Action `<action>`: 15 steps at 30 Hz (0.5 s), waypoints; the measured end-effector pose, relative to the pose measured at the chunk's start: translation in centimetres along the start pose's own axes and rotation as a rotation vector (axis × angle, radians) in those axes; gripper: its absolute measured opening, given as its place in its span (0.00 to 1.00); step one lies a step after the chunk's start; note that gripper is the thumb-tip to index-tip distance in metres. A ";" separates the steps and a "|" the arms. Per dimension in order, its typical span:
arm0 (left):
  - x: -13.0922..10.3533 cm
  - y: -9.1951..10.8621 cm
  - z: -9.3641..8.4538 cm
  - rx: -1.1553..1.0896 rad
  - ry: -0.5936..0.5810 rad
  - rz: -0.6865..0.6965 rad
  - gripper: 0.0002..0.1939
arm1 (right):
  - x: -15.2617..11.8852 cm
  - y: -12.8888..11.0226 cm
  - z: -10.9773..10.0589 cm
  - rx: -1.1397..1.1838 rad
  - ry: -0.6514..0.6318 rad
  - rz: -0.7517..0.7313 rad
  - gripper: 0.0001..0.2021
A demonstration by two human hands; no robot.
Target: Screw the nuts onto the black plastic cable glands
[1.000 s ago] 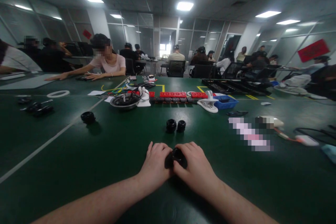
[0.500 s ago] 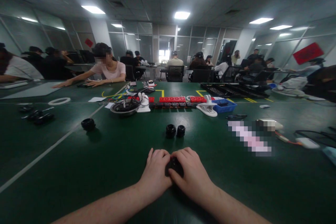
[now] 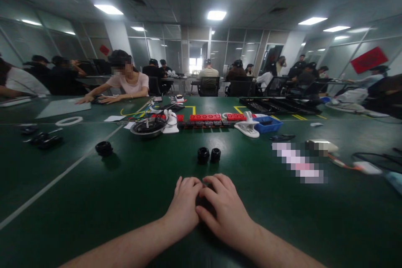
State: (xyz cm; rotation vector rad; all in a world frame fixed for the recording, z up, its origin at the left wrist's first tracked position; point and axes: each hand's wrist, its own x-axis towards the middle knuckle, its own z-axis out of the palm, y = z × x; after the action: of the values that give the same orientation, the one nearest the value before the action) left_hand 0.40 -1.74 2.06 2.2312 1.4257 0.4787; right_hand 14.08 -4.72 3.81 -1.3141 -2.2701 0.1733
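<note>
My left hand (image 3: 184, 201) is curled low over the green table around a black round part (image 3: 205, 201), which is mostly hidden. Against the same part, from the other side, rests my right hand (image 3: 224, 205), its fingers bent and its thumb a little apart from the forefinger. The fingertips of both hands nearly meet. Just beyond them stand two black ribbed ring-shaped parts, a larger one (image 3: 203, 155) and a smaller one (image 3: 215, 155), side by side. A similar black part (image 3: 104, 148) sits farther left.
Across the table lie red socket strips (image 3: 205, 117), a metal bowl (image 3: 147, 127), white clips (image 3: 248, 126) and a blue bin (image 3: 267, 124). Black tools (image 3: 47, 140) are at left; a cabled device (image 3: 322, 146) is at right. A co-worker (image 3: 125, 77) sits at the far left.
My right hand has shifted slightly, its fingers curling differently, and the black part between my hands shows less. The far co-worker's arm and grey sheet have moved right.
</note>
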 end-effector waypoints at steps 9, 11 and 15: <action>0.1 -0.2 0.0 -0.006 0.038 0.018 0.11 | -0.3 -0.1 -0.1 -0.048 -0.045 -0.016 0.10; 0.1 -0.3 0.1 0.003 0.042 0.013 0.11 | -0.4 -0.1 -0.1 -0.053 -0.042 -0.016 0.09; 0.2 -0.6 0.1 0.014 0.064 0.014 0.12 | -0.6 -0.2 0.0 -0.041 -0.033 -0.015 0.08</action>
State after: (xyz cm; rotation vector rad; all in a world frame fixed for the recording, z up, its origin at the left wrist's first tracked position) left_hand 0.12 -1.37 1.66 2.2566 1.4501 0.5508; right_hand 14.17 -5.33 3.68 -1.3238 -2.3219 0.1442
